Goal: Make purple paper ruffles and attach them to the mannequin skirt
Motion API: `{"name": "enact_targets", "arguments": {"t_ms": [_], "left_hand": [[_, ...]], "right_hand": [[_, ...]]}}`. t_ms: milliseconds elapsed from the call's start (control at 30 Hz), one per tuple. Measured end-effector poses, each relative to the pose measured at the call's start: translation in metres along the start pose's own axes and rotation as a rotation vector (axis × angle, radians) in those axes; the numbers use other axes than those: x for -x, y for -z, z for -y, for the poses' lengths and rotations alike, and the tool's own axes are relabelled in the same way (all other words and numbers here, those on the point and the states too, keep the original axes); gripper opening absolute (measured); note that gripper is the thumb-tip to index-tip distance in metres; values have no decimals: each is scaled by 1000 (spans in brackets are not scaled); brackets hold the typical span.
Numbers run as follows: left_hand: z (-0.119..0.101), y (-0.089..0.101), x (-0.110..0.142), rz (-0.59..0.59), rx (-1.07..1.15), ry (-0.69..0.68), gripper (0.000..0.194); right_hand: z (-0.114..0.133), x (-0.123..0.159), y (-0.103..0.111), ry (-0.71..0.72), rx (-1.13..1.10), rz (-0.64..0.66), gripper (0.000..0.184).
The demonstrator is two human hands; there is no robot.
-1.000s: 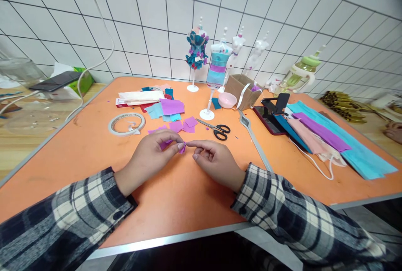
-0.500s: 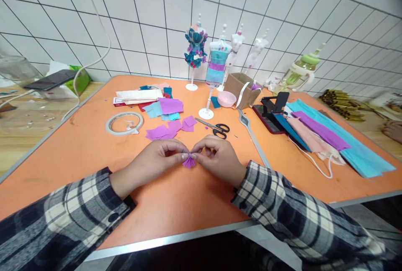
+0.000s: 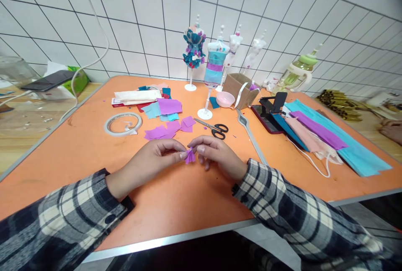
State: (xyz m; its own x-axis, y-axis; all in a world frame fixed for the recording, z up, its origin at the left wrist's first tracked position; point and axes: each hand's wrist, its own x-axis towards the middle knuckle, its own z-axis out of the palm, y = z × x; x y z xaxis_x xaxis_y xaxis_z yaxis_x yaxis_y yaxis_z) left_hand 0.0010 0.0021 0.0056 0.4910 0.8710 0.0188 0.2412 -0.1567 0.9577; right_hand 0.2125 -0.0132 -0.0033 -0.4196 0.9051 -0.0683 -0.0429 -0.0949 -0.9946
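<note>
A small piece of purple crepe paper (image 3: 190, 156), pleated and fanned out at the bottom, is held above the table between both hands. My left hand (image 3: 153, 153) pinches its left side between thumb and forefinger. My right hand (image 3: 220, 153) has its thumb and forefinger closed at the gathered top, the other fingers curled below. Behind the hands lie flat purple paper pieces (image 3: 157, 132). Black-handled scissors (image 3: 216, 129) rest just beyond my right hand. A roll of white tape (image 3: 108, 126) lies to the left.
Small dress forms stand at the back, one wrapped in blue and purple paper (image 3: 215, 68). Near them are a pink bowl (image 3: 225, 99) and a cardboard box (image 3: 236, 89). A phone (image 3: 264, 121) and long crepe strips (image 3: 361, 153) lie right. Another person's hand (image 3: 391, 130) shows at the right edge.
The purple paper, earlier mostly hidden at my left fingertips, now hangs fanned out. My right hand came in from a pointing finger to a pinch, then shifted its thumb and fingers.
</note>
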Motion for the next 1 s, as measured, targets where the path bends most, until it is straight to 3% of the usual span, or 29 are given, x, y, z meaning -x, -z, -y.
{"name": "enact_targets", "arguments": {"t_ms": [233, 433, 767, 1000], "left_hand": [[2, 2, 3, -93, -55, -7, 24], [2, 5, 6, -102, -14, -39, 30], [3, 5, 1, -160, -121, -93, 22], [0, 2, 2, -142, -142, -103, 26]], "right_hand": [[-5, -3, -1, -56, 83, -32, 28], [-3, -4, -3, -46, 93, -33, 22], [-5, -3, 0, -121, 164, -13, 28], [-6, -5, -5, 109, 262, -142, 23]]}}
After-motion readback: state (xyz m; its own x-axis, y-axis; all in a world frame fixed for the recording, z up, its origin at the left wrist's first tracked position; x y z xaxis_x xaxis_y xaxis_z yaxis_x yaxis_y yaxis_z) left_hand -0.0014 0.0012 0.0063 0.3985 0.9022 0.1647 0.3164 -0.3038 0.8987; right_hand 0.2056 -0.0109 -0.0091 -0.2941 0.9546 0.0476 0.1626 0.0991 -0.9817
